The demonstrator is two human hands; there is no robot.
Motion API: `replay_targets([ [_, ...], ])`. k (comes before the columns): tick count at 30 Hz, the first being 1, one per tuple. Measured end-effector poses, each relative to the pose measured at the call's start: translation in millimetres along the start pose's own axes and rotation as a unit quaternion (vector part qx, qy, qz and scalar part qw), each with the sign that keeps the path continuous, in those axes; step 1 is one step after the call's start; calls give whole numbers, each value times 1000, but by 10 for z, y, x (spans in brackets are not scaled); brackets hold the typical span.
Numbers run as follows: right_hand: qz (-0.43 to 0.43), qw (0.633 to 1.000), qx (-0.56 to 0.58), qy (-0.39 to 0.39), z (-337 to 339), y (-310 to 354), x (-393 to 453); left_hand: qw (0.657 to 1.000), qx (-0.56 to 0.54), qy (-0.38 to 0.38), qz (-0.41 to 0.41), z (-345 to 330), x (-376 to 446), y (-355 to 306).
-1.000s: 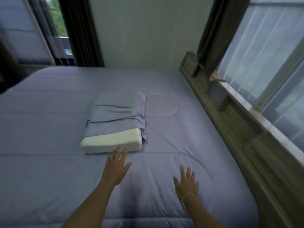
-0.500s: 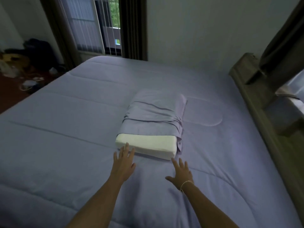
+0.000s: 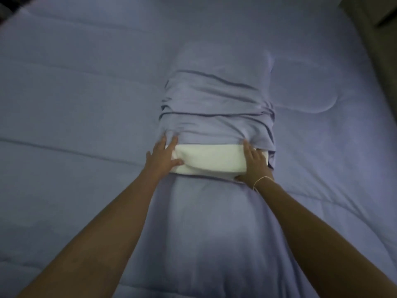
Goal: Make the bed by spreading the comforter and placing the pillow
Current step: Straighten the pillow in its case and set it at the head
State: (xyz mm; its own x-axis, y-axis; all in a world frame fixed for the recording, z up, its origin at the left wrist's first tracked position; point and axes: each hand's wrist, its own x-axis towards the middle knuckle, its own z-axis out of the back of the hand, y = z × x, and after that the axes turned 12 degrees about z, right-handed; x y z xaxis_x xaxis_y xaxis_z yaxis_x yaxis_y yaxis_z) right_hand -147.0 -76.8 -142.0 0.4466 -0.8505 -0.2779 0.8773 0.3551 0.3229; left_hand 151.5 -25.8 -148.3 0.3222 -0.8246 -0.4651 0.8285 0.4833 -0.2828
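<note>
A white foam pillow (image 3: 208,157) lies in the middle of the lavender comforter (image 3: 86,108), which is spread flat over the bed. A matching lavender pillowcase (image 3: 217,108) covers most of the pillow and is bunched in folds, leaving the near end bare. My left hand (image 3: 163,155) grips the near left corner, fingers on top at the pillowcase's edge and thumb on the front face. The near right corner is held by my right hand (image 3: 254,163), fingers on top and thumb tucked under the pillow.
A wooden headboard ledge (image 3: 382,50) runs along the right edge of the bed. At the top left corner a dark strip of floor (image 3: 6,9) shows beyond the bed's edge. The comforter stretches wide on both sides of the pillow.
Both hands have reached forward from the comforter onto the pillow's near end and taken hold of it. The view has moved closer and tilted down over the pillow.
</note>
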Motion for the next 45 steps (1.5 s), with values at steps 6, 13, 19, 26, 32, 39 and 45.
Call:
replay_targets([
  [6, 19, 998, 7, -59, -23, -14, 134, 996, 21, -79, -42, -159, 228, 5],
  [13, -27, 998, -39, -40, 298, 123, 93, 987, 7, -154, -53, 21, -58, -60],
  [19, 11, 998, -58, 3, 198, 275, -632, 982, -85, -132, -100, -66, -774, 266],
  [26, -85, 958, 234, -140, 337, 151, -903, 983, -173, -65, -8, -237, -1002, 687],
  [32, -251, 935, 163, -188, 534, 131, -600, 968, -225, -109, 24, 64, -978, 238],
  [39, -128, 924, 172, -316, 965, 143, -983, 920, -353, -156, 69, 573, -1306, -103],
  [45, -197, 957, 192, -94, 138, 80, -1868, 987, -131, -76, 52, 164, -1658, 490],
])
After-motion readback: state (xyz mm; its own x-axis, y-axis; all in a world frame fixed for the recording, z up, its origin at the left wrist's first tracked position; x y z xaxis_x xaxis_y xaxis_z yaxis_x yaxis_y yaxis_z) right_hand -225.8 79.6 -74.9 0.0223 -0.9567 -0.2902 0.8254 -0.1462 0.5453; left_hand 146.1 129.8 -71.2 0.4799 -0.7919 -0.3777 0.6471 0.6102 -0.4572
